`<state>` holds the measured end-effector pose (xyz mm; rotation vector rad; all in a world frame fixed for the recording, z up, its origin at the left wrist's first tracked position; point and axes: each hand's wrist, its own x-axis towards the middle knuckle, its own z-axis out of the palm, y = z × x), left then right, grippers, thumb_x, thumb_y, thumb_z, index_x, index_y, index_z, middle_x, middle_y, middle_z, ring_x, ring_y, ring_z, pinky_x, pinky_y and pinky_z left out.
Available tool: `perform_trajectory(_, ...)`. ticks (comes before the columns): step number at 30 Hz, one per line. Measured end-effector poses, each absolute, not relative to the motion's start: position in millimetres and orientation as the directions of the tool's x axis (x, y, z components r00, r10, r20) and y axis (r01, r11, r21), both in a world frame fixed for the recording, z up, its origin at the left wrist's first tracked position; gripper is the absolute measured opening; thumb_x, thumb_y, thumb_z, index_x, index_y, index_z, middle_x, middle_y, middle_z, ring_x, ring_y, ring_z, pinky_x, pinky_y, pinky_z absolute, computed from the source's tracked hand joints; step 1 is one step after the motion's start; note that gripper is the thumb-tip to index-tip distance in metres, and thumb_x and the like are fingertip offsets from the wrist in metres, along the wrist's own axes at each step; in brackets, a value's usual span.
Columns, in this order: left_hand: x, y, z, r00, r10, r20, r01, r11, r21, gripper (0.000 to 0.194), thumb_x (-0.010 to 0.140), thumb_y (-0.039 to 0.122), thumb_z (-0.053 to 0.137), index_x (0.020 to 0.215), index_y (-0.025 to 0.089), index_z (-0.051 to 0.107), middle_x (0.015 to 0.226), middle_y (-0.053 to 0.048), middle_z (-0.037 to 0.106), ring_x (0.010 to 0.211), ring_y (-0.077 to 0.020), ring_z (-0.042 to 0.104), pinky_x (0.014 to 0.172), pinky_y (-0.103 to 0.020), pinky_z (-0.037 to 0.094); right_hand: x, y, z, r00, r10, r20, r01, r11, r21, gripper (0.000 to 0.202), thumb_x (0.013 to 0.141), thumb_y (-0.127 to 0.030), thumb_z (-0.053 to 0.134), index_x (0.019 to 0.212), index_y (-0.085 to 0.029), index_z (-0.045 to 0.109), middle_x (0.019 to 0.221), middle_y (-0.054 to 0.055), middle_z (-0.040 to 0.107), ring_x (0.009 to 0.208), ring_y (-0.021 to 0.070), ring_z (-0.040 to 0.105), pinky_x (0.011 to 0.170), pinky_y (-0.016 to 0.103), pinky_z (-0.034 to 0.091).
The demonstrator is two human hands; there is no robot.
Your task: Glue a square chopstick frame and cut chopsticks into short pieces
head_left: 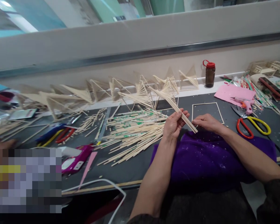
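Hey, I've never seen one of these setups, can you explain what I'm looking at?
There's no machine here, just a person's two bare hands. The one picture comes from a camera worn on their head, looking forward and down.

The left hand holds a fan of thin sticks. The right hand is near its lower end; I can't tell whether it grips anything.

On the dark table lie loose sticks, a four-sided frame, scissors, a pink glue gun and purple cloth. Stick structures and a bottle stand by the wall.

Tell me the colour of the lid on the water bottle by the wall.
The lid is red; the head view shows it best.
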<state>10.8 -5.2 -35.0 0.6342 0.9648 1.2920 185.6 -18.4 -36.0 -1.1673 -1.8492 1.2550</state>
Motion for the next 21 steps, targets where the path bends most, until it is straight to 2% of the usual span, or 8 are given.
perform_trajectory(3,14,-4,-37,-0.020,0.967,-0.255,-0.483,0.214,0.849,0.013,0.077,0.021,0.067,0.090,0.015,0.067,0.084,-0.006,0.074,0.080,-0.0172,0.071,0.077,-0.030,0.056,184,-19,-37,-0.458,0.887,-0.055,0.289,0.090,-0.953,0.035,0.082,-0.042,0.050,0.060,-0.016,0.059,0.053,-0.003,0.051,0.049,0.0086,0.044,0.049,0.022,0.031)
perform_trajectory(7,15,-2,-39,-0.034,0.965,-0.258,-0.470,0.213,0.856,0.015,0.077,0.021,0.067,0.091,0.015,0.067,0.085,-0.006,0.074,0.080,-0.0170,0.071,0.074,-0.028,0.056,185,-20,-37,-0.492,0.868,-0.073,0.323,0.104,-0.941,0.033,0.081,-0.040,0.050,0.057,-0.017,0.056,0.051,-0.003,0.051,0.047,0.0085,0.044,0.049,0.022,0.031)
perform_trajectory(10,15,-2,-40,-0.041,0.969,-0.245,-0.460,0.199,0.865,0.017,0.076,0.022,0.068,0.091,0.015,0.067,0.085,-0.006,0.074,0.080,-0.0173,0.071,0.072,-0.027,0.055,185,-20,-37,-0.498,0.865,-0.069,0.358,0.132,-0.924,0.028,0.079,-0.035,0.050,0.058,-0.017,0.058,0.050,-0.004,0.050,0.047,0.0084,0.044,0.049,0.022,0.030)
perform_trajectory(15,18,-6,-39,-0.031,0.977,-0.210,-0.465,0.172,0.869,0.018,0.072,0.022,0.071,0.089,0.014,0.067,0.079,-0.005,0.073,0.074,-0.0171,0.071,0.069,-0.027,0.055,181,-20,-43,-0.529,0.846,-0.058,0.311,0.130,-0.942,0.024,0.075,-0.034,0.055,0.061,-0.016,0.060,0.054,-0.002,0.055,0.048,0.0096,0.047,0.049,0.023,0.034)
perform_trajectory(21,22,-11,-39,-0.020,0.986,-0.164,-0.441,0.139,0.887,0.030,0.064,0.028,0.078,0.088,0.014,0.067,0.075,-0.005,0.073,0.069,-0.0170,0.070,0.066,-0.028,0.055,179,-19,-49,-0.510,0.859,-0.040,0.358,0.170,-0.918,0.023,0.076,-0.033,0.056,0.062,-0.016,0.064,0.054,-0.002,0.056,0.050,0.0097,0.049,0.050,0.023,0.034)
